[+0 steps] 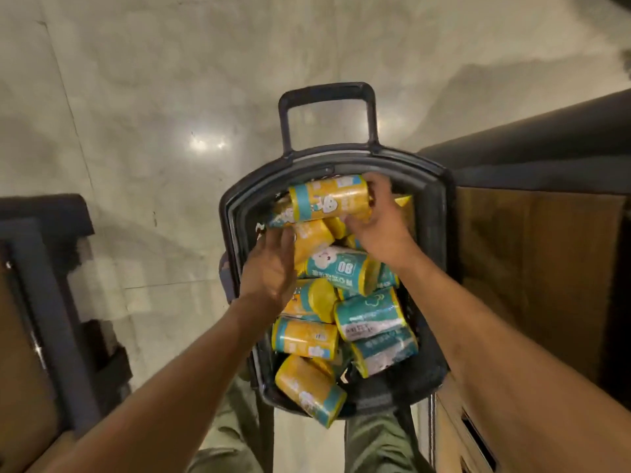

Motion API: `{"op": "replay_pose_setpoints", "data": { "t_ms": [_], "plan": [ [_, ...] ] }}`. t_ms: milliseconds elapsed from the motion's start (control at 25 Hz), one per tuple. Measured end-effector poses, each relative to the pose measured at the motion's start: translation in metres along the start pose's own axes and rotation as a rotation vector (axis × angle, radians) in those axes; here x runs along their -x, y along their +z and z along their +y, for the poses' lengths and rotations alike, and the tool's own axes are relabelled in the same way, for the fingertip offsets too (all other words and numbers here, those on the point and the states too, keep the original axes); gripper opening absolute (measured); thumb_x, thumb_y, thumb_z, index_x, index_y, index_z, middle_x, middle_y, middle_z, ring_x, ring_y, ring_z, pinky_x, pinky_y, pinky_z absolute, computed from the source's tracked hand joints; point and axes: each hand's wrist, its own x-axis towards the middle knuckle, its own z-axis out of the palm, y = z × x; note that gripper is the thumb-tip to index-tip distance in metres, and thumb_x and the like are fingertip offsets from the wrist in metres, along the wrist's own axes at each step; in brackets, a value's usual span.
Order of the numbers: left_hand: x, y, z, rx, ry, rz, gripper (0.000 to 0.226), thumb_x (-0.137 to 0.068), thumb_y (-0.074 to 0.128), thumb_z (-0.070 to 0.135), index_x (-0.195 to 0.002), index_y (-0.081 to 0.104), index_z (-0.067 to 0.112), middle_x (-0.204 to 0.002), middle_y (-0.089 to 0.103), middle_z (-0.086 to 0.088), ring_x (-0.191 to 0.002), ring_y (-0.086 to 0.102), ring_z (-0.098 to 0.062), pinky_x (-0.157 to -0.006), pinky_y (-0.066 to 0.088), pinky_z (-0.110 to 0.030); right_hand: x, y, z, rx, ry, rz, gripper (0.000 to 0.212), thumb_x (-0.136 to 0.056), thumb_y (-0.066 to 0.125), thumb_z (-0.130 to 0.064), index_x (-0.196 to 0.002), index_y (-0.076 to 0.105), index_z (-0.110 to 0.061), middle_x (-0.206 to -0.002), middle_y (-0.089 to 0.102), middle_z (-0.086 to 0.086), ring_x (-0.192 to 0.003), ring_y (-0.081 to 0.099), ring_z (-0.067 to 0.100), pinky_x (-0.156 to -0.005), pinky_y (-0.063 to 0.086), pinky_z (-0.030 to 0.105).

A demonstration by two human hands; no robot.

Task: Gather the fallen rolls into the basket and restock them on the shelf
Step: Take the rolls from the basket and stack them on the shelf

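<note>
A dark plastic basket with an upright pull handle stands on the floor right in front of me. It is piled with several yellow and teal wrapped rolls. My right hand grips the right end of one yellow roll lying crosswise at the far end of the pile. My left hand reaches in from the left, fingers stretched under that roll's left end, touching the pile. One roll hangs over the near rim.
A glossy pale tiled floor spreads ahead and to the left. A dark shelf unit edge stands at the left. Brown cardboard boxes under a dark shelf board fill the right side. My legs show below the basket.
</note>
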Motion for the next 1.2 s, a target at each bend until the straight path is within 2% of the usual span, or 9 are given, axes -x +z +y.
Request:
{"op": "replay_pose_setpoints", "data": {
  "t_ms": [160, 320, 400, 480, 600, 760, 880, 960, 1200],
  "plan": [
    [0.003, -0.002, -0.001, 0.056, 0.01, 0.08, 0.067, -0.08, 0.076, 0.028, -0.136, 0.05, 0.004, -0.128, 0.052, -0.018, -0.112, 0.051, -0.036, -0.091, 0.046, -0.044, -0.011, 0.003, -0.001, -0.129, 0.089, 0.024, 0.067, -0.077, 0.085, -0.001, -0.121, 0.039, -0.023, -0.117, 0.065, 0.007, -0.106, 0.069, 0.022, -0.094, 0.057, 0.051],
    [0.011, -0.006, -0.007, 0.362, 0.131, 0.139, 0.075, -0.075, 0.071, 0.051, -0.132, 0.053, 0.006, -0.124, 0.051, -0.01, -0.1, 0.059, -0.024, -0.076, 0.053, -0.034, -0.008, 0.006, -0.007, -0.171, 0.097, 0.005, 0.081, -0.067, 0.095, -0.015, -0.126, 0.041, -0.028, -0.117, 0.058, -0.011, -0.111, 0.064, 0.008, -0.094, 0.058, 0.034],
    [0.008, -0.012, -0.012, 0.447, 0.146, 0.138, 0.077, -0.071, 0.07, 0.054, -0.133, 0.054, 0.014, -0.126, 0.048, 0.0, -0.104, 0.056, -0.015, -0.084, 0.053, -0.032, 0.0, 0.008, -0.009, -0.19, 0.096, 0.012, 0.081, -0.065, 0.097, -0.019, -0.13, 0.049, -0.028, -0.12, 0.061, -0.01, -0.109, 0.065, 0.006, -0.093, 0.059, 0.032],
    [0.011, -0.021, -0.015, 0.482, 0.07, 0.115, 0.077, -0.062, 0.077, 0.049, -0.131, 0.057, 0.021, -0.124, 0.049, 0.008, -0.108, 0.056, -0.012, -0.093, 0.054, -0.036, 0.011, 0.004, -0.013, -0.221, 0.094, 0.038, 0.071, -0.065, 0.097, -0.021, -0.126, 0.06, -0.025, -0.124, 0.066, 0.0, -0.109, 0.068, 0.013, -0.095, 0.059, 0.04],
    [0.05, -0.047, -0.014, 0.836, -0.08, 0.068, 0.069, -0.055, 0.084, 0.035, -0.12, 0.062, 0.025, -0.125, 0.06, 0.0, -0.113, 0.064, -0.02, -0.097, 0.055, -0.047, 0.056, -0.015, -0.032, -0.331, 0.133, 0.114, 0.059, -0.067, 0.095, -0.02, -0.115, 0.064, -0.034, -0.118, 0.072, 0.001, -0.108, 0.071, 0.017, -0.095, 0.059, 0.047],
    [0.137, -0.128, 0.004, 1.088, -0.176, 0.026, 0.061, -0.057, 0.085, 0.028, -0.115, 0.07, 0.041, -0.118, 0.069, -0.001, -0.104, 0.068, -0.018, -0.083, 0.061, -0.036, 0.162, -0.067, -0.101, -0.468, 0.171, 0.231, 0.061, -0.057, 0.094, -0.041, -0.109, 0.062, -0.047, -0.112, 0.075, -0.004, -0.104, 0.073, 0.016, -0.087, 0.062, 0.038],
    [0.211, -0.216, 0.038, 1.273, -0.183, 0.012, 0.057, -0.062, 0.084, 0.013, -0.115, 0.071, 0.03, -0.11, 0.072, -0.002, -0.101, 0.067, -0.021, -0.079, 0.061, -0.038, 0.259, -0.119, -0.178, -0.492, 0.083, 0.331, 0.057, -0.067, 0.093, -0.035, -0.113, 0.059, -0.04, -0.107, 0.074, -0.001, -0.099, 0.074, 0.018, -0.084, 0.061, 0.039],
    [0.251, -0.271, 0.066, 1.346, -0.132, -0.027, 0.061, -0.063, 0.081, 0.004, -0.12, 0.064, 0.017, -0.11, 0.07, -0.005, -0.103, 0.066, -0.026, -0.082, 0.06, -0.046, 0.318, -0.154, -0.222, -0.547, -0.001, 0.432, 0.054, -0.07, 0.091, -0.031, -0.113, 0.059, -0.036, -0.106, 0.074, 0.001, -0.097, 0.074, 0.018, -0.081, 0.06, 0.033],
    [0.301, -0.401, 0.206, 1.365, 0.3, -0.133, 0.059, -0.072, 0.065, -0.011, -0.127, 0.058, 0.009, -0.118, 0.067, -0.01, -0.099, 0.066, -0.018, -0.084, 0.058, -0.029, 0.467, -0.275, -0.261, -0.682, -0.104, 0.828, 0.055, -0.072, 0.084, -0.014, -0.119, 0.06, -0.03, -0.097, 0.068, -0.024, -0.086, 0.062, -0.007, -0.075, 0.049, 0.009]
  ]
}}
